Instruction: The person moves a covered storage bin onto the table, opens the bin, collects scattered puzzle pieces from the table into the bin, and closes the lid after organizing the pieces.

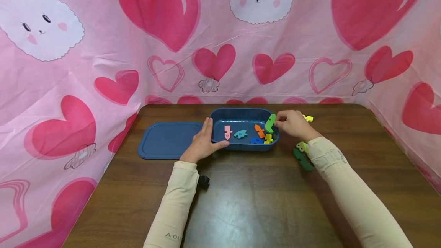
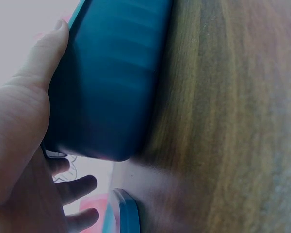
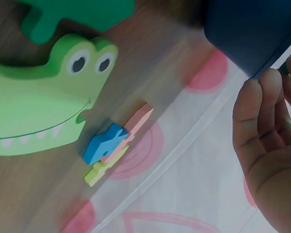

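Observation:
A dark blue box stands toward the back of the table. My left hand lies along its left end, fingers extended, with the thumb on the front rim. My right hand pinches a bright green curved puzzle piece over the box's right end; the fingertips hide its edge. Inside the box lie a pink piece, a teal piece, an orange piece, a blue piece and a yellow piece.
The blue lid lies flat left of the box. Near the right forearm are a light green crocodile head and a dark green piece. Behind them lie small blue, pink and yellow pieces. A heart-patterned cloth borders the table.

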{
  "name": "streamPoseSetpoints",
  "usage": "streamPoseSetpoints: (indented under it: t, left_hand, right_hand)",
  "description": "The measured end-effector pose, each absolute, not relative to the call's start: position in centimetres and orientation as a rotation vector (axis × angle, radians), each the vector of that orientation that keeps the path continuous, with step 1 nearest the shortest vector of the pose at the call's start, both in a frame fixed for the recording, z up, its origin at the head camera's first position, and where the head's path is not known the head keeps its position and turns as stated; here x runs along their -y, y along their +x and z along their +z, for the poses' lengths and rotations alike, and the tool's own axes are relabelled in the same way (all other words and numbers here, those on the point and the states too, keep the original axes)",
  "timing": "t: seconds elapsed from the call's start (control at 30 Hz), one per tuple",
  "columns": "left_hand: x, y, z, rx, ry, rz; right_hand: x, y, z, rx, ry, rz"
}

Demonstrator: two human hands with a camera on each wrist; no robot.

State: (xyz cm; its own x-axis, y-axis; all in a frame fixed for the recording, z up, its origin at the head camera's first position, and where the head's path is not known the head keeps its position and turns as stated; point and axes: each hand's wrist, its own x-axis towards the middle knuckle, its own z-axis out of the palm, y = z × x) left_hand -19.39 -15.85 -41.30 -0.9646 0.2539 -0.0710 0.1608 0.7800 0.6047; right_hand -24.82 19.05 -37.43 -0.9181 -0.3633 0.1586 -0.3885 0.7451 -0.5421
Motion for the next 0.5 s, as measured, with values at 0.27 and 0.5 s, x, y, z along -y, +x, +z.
streamPoseSetpoints:
  t: [0.27, 0.5]
  left_hand:
    - [15.90, -19.53, -41.39, -2.827, 0.336, 0.927]
    - [15.88, -19.53, -41.31, -2.821, 0.323, 0.922]
  right_hand:
    - [-18.55, -25.01, -37.72, 2.908, 0.674, 0.830]
    - [-18.26, -24.65, -37.40, 2.932, 0.729, 0.669]
